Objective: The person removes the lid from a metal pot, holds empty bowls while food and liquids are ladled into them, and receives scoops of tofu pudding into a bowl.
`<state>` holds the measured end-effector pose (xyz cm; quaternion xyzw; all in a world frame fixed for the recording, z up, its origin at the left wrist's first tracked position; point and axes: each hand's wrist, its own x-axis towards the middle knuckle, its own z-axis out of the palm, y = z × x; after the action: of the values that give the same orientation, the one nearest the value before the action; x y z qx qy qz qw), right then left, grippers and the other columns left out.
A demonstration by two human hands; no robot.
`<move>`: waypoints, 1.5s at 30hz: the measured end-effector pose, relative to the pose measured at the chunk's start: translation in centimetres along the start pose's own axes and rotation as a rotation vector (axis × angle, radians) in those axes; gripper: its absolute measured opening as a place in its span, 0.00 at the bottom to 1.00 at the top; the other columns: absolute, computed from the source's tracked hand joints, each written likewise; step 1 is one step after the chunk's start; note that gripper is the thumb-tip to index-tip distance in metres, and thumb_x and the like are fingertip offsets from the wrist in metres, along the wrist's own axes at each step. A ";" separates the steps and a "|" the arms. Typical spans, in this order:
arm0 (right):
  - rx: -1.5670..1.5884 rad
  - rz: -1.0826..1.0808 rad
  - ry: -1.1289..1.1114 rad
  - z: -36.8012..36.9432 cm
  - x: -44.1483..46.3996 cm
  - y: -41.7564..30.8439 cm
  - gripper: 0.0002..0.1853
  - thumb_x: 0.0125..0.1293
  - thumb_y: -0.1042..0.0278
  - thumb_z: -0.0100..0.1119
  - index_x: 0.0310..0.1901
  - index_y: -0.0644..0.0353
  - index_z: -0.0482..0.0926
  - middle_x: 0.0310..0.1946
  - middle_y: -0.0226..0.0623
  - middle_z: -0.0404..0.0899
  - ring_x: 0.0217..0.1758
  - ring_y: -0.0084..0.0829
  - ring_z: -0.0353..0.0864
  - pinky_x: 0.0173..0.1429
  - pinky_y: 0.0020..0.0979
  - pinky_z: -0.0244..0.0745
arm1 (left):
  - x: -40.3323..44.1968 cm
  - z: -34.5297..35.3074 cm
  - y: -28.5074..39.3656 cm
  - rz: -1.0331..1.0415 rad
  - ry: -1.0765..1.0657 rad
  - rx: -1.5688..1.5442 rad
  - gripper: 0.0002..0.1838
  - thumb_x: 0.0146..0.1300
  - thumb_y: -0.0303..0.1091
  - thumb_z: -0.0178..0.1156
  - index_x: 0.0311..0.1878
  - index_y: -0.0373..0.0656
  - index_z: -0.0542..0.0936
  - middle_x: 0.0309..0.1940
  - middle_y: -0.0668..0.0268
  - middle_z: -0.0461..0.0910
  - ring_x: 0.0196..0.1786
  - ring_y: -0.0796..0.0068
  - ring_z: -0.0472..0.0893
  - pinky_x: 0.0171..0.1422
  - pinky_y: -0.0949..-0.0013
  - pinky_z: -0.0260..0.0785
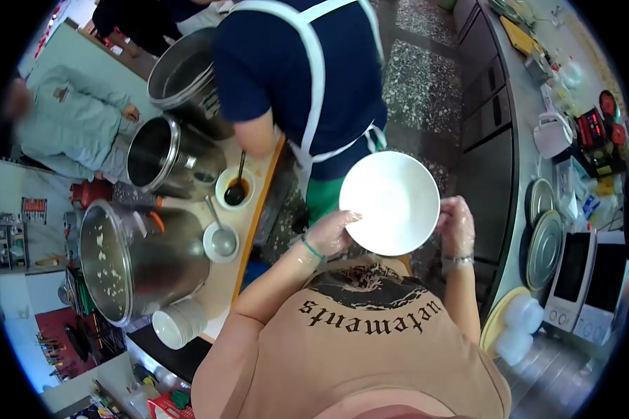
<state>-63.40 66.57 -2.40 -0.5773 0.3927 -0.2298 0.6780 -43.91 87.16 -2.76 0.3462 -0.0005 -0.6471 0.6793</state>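
Tan shirt cloth (pixel 370 356), printed with dark lettering, fills the near middle. Just beyond it, a large white bowl (pixel 393 202) is held up in the air, its inside facing the camera. The left hand (pixel 330 233), in a clear glove with a green band at the wrist, pinches the bowl's left rim, thumb over the inside. The right hand (pixel 458 227), gloved too, has its fingers bent at the right rim; whether they grip or only touch it, I cannot tell. Near left, a stack of white bowls (pixel 179 323) stands beside a large steel pot (pixel 168 255) with pale bits in it. Farther along the left worktop (pixel 223 285) come a small bowl (pixel 208 246) with a ladle (pixel 223 241) in it, then a sauce bowl (pixel 222 184) of dark liquid, with a middle pot (pixel 197 160) to its left. On the right, round metal lids (pixel 546 249) lie on a steel worktop (pixel 514 260). Beyond, a co-worker (pixel 346 98) in navy and white apron straps stands back turned, right of a far pot (pixel 206 108).
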 end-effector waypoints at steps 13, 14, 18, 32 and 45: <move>0.167 0.014 0.006 -19.5 26.1 -7.6 0.16 0.71 0.53 0.44 0.36 0.58 0.74 0.33 0.36 0.80 0.20 0.17 0.71 0.24 0.19 0.69 | 30.8 12.6 6.3 0.268 0.155 -0.226 0.31 0.55 0.27 0.48 0.63 0.26 0.58 0.59 0.47 0.67 0.62 0.55 0.70 0.68 0.55 0.61; 0.161 0.032 -0.040 -19.7 28.7 -8.0 0.16 0.71 0.54 0.45 0.37 0.58 0.73 0.33 0.36 0.80 0.20 0.17 0.71 0.24 0.19 0.69 | 31.6 12.9 7.3 0.309 0.168 -0.217 0.30 0.56 0.27 0.47 0.62 0.24 0.58 0.58 0.46 0.67 0.62 0.55 0.70 0.68 0.55 0.61; 0.135 0.059 -0.234 -15.4 38.2 -9.9 0.15 0.71 0.54 0.45 0.38 0.58 0.73 0.33 0.36 0.80 0.21 0.17 0.71 0.24 0.19 0.69 | 34.3 11.7 9.6 0.402 0.278 -0.242 0.29 0.57 0.28 0.47 0.61 0.23 0.58 0.58 0.45 0.67 0.61 0.55 0.71 0.68 0.56 0.63; -0.288 0.184 -0.623 8.1 65.2 -14.2 0.09 0.66 0.60 0.53 0.37 0.57 0.77 0.32 0.31 0.80 0.20 0.16 0.71 0.24 0.19 0.69 | 39.4 7.3 20.6 0.730 0.524 -0.627 0.28 0.58 0.30 0.49 0.61 0.28 0.61 0.56 0.50 0.70 0.59 0.55 0.72 0.65 0.56 0.65; -1.043 -0.475 -1.410 45.6 70.8 1.2 0.18 0.60 0.64 0.52 0.50 0.65 0.72 0.44 0.50 0.78 0.48 0.43 0.80 0.50 0.40 0.75 | 39.6 2.0 24.4 1.338 1.230 -0.954 0.33 0.52 0.29 0.49 0.65 0.34 0.59 0.58 0.51 0.68 0.60 0.52 0.71 0.61 0.49 0.69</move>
<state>14.31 40.15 -21.29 -0.8834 -0.1885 0.2502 0.3486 -16.93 49.53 -7.53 0.2408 0.4119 0.2209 0.8506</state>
